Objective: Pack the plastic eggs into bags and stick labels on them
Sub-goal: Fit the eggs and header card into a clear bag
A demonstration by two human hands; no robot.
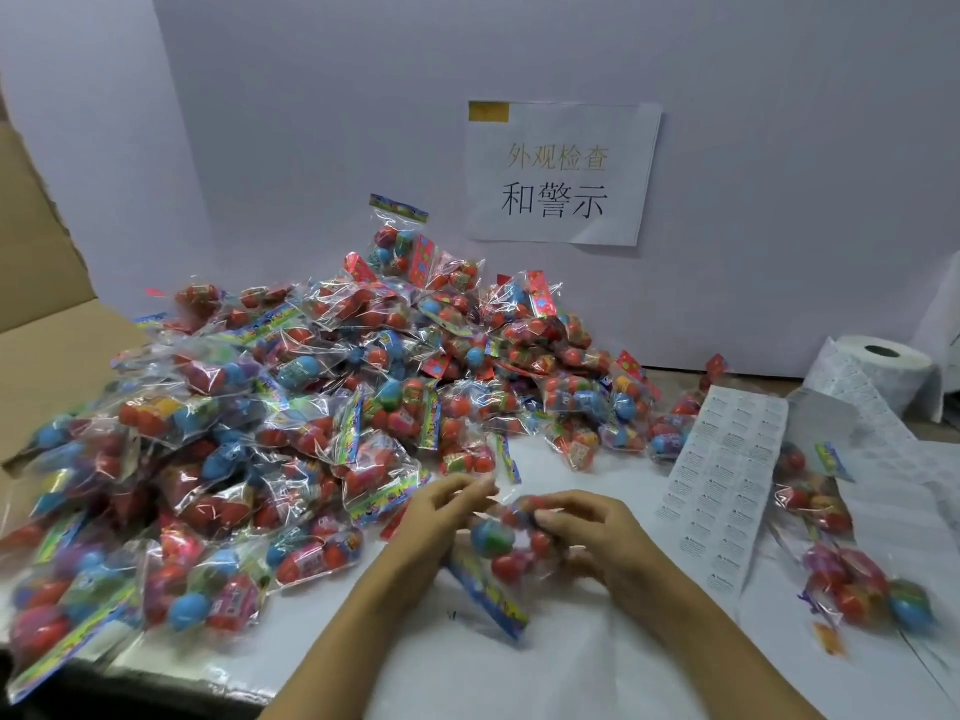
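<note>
Two hands are working over the white bench (545, 662), forearms reaching in from the lower edge. Left hand (441, 511) is hovering with fingers loosely curled, fingertips pinching the clear top of one bag of eggs (511, 543). Right hand (597, 532) is curling its fingers over the same bag, its grip closed on the plastic from the right. This bag is sitting just above the bench between both hands, its striped header card (488, 595) trailing toward the viewer. Whether either thumb is pressing an egg is not showing; motion is blurring the fingertips. Many filled bags are forming a heap (291, 397) on the left and centre, running off the left edge. Label sheet (727, 485) is lying just right of the hands; label roll (883, 371) is standing behind it. Several bags (852, 574) are lying at the far right, blurred. Printed text on the labels is too small to read.
</note>
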